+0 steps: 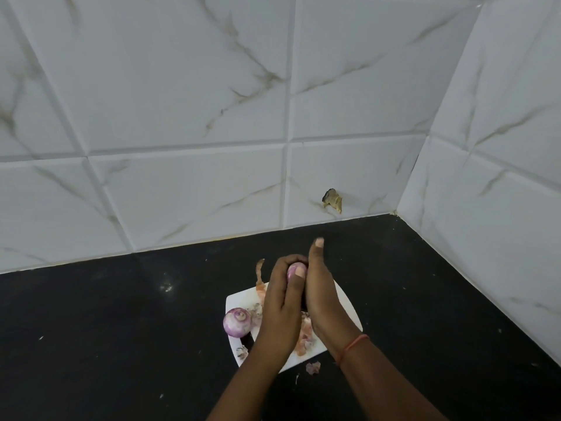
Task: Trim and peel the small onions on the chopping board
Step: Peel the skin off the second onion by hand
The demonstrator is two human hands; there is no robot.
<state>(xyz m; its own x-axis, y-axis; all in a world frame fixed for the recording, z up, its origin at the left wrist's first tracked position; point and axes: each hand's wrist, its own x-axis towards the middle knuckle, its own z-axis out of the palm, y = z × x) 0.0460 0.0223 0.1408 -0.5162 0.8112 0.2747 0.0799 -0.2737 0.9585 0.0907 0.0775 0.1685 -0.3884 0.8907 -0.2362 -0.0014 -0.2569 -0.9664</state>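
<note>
My left hand (280, 302) grips a small purple onion (292, 270) above the white chopping board (349, 311), thumb pressed across it. My right hand (321, 293) sits tight against the onion from the right. Its thumb points up and its fingers curl round a dark thing (304, 300), apparently a knife handle, mostly hidden between the hands. A peeled onion (237, 322) lies on the board's left edge. Pinkish peel scraps (305, 338) litter the board under my wrists.
The board lies on a black countertop (121, 329) in a corner of white marbled wall tiles. A long strip of peel (260, 276) sticks up at the board's far side. A small scrap (313, 367) lies on the counter by the board's near edge.
</note>
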